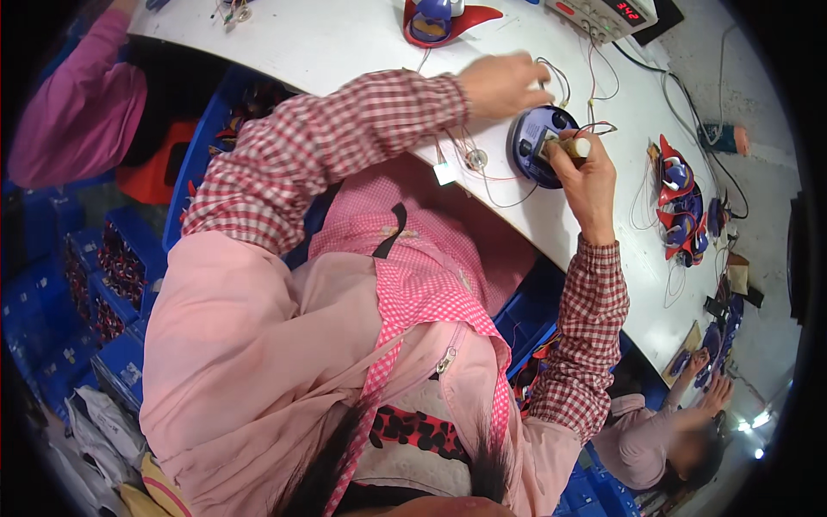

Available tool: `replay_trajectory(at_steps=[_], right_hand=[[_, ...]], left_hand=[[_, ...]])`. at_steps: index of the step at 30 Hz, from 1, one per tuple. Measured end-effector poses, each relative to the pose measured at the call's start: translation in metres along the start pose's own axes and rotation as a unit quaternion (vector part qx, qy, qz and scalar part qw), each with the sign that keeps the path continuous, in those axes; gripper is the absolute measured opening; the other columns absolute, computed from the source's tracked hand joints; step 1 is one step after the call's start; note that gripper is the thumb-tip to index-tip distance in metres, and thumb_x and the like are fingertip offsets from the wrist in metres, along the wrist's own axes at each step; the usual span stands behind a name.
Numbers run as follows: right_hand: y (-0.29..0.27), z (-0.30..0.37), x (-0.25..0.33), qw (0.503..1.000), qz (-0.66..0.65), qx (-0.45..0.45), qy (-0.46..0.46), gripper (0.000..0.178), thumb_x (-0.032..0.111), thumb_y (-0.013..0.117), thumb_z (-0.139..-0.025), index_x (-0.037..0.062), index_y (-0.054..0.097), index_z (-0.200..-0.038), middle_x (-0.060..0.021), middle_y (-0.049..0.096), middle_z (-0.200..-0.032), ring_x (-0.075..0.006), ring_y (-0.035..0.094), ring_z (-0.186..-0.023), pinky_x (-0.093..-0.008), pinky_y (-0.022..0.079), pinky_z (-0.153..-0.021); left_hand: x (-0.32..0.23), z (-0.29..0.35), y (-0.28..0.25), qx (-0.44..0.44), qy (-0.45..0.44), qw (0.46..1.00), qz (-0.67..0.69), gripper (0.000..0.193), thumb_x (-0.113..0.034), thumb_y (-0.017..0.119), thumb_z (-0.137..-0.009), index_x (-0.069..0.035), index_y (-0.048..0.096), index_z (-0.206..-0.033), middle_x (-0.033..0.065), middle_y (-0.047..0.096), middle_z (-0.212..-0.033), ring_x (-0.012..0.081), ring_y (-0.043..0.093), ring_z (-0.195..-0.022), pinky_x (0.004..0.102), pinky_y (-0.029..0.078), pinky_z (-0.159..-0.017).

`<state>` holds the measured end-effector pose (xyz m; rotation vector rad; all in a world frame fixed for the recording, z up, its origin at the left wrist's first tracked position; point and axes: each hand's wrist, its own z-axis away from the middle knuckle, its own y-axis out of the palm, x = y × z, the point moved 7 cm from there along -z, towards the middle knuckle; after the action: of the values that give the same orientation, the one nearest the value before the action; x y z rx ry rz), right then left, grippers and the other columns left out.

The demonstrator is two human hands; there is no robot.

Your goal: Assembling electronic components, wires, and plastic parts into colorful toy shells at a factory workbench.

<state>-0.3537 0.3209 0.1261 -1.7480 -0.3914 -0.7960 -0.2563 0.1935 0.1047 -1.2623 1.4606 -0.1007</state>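
Pink jacket cloth [233, 345] and a checked pink apron [413, 297] lie nearest the camera; past them, the near edge of the white worktop [345, 43] slants down toward the right. Just inside that near edge sits a round purple unit [536, 133], and over it the right hand [591, 185] has its grip pinching a small pale-yellow piece [581, 148], its kind unclear. Beside the unit, the left hand [501, 84] blurs above the worktop, and I cannot tell whether its grip is spread or pinching a wire. Work on the unit looks partway: knobs sit on its face, yet thin wires [591, 105] trail around it, so their tidying seems left; any joints are too small to judge. Counted, that makes one unit and one pale-yellow piece in hand, one red-and-purple piece [435, 24] farther in from the near edge, at least two similar pieces [676, 177] by the far edge, one power supply [599, 15] at that edge, and one round disc [475, 158] and one white tag [444, 173] along the near edge.
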Motion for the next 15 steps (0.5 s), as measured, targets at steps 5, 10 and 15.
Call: replay_trajectory(at_steps=[5, 10, 15], right_hand=[[-0.029, 0.053, 0.041, 0.971, 0.066, -0.217, -0.079, 0.031, 0.008, 0.07, -0.078, -0.0042, 0.056, -0.103, -0.009, 0.054, -0.091, -0.0149, 0.054, -0.074, -0.0261, 0.045, -0.067], [0.069, 0.089, 0.104, 0.977, -0.007, 0.054, -0.205, 0.03, 0.007, 0.071, -0.074, 0.0009, 0.058, -0.101, -0.0147, 0.051, -0.094, -0.0257, 0.055, -0.074, -0.0345, 0.047, -0.062], [0.105, 0.057, 0.106, 0.966, 0.156, 0.068, -0.194, 0.027, 0.006, 0.069, -0.073, 0.0019, 0.058, -0.098, -0.0149, 0.052, -0.093, -0.0286, 0.056, -0.075, -0.0341, 0.048, -0.063]], left_hand=[[-0.015, 0.117, -0.092, -0.11, -0.082, 0.985, 0.108, 0.017, -0.016, 0.058, -0.088, 0.001, 0.058, -0.092, 0.0065, 0.057, -0.076, 0.0111, 0.053, -0.068, 0.0224, 0.043, -0.062], [0.013, 0.22, -0.02, -0.019, -0.338, 0.873, 0.351, 0.012, -0.011, 0.058, -0.089, 0.0, 0.059, -0.091, -0.0019, 0.056, -0.079, 0.0026, 0.047, -0.068, 0.0178, 0.039, -0.058], [0.011, 0.22, -0.044, -0.116, -0.295, 0.907, 0.278, 0.017, -0.01, 0.06, -0.086, 0.001, 0.058, -0.098, 0.0008, 0.053, -0.08, 0.0056, 0.048, -0.065, 0.0182, 0.039, -0.059]])
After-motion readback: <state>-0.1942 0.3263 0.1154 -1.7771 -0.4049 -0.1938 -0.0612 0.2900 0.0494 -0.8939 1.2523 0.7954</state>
